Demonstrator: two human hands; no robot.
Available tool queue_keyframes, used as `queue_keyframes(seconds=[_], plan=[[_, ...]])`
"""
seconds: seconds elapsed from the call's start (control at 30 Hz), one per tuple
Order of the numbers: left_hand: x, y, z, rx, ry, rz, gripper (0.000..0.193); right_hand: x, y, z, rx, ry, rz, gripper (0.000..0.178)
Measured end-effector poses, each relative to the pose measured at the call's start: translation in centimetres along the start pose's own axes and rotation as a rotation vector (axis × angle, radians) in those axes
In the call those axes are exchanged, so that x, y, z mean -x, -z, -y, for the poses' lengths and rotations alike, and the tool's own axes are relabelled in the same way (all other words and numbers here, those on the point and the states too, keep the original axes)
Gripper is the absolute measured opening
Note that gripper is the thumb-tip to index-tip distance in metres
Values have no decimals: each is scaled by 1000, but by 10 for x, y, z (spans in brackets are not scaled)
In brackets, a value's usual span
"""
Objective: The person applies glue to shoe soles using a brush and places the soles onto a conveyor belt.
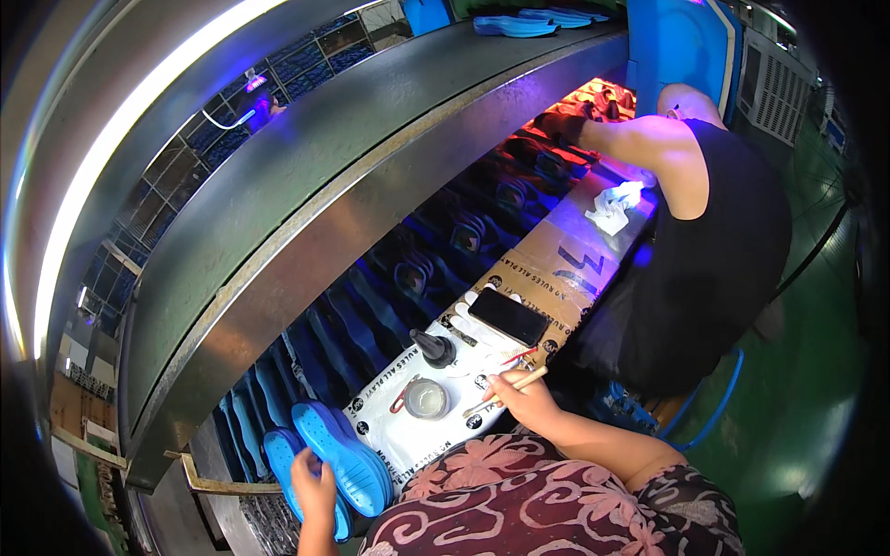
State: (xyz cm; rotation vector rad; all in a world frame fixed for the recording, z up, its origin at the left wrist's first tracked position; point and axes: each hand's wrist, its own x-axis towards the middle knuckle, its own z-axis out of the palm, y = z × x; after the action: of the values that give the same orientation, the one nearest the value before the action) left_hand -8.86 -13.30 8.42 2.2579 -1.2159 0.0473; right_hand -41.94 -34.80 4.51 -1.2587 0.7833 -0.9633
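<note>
My right hand (527, 400) grips a brush (508, 389) by its pale wooden handle, with its tip low over the white work surface (436, 445). To the left of the tip stands a small clear cup (426, 399) of liquid. My left hand (313, 480) is at the lower left, its fingers bent over a blue shoe sole (282, 451); part of that sole is hidden under the hand. Beside it, a stack of blue soles (345, 456) with small holes rests against the work surface's left end.
A black nozzle-topped bottle (432, 348), a phone (508, 316) and a white glove (472, 326) lie beyond the cup. A metal-sided conveyor (306, 269) arches over rows of dark blue soles (324, 324). A co-worker in black (732, 232) reaches under its glowing far end.
</note>
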Motion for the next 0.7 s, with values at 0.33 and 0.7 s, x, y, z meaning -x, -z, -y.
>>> queue_keyframes(seconds=[0.33, 0.7], plan=[[71, -23, 56, -241, 229, 197, 24, -3, -55, 2, 94, -65, 95, 32], [57, -40, 79, 594, 651, 383, 34, -51, -59, -12, 511, 245, 81, 27]])
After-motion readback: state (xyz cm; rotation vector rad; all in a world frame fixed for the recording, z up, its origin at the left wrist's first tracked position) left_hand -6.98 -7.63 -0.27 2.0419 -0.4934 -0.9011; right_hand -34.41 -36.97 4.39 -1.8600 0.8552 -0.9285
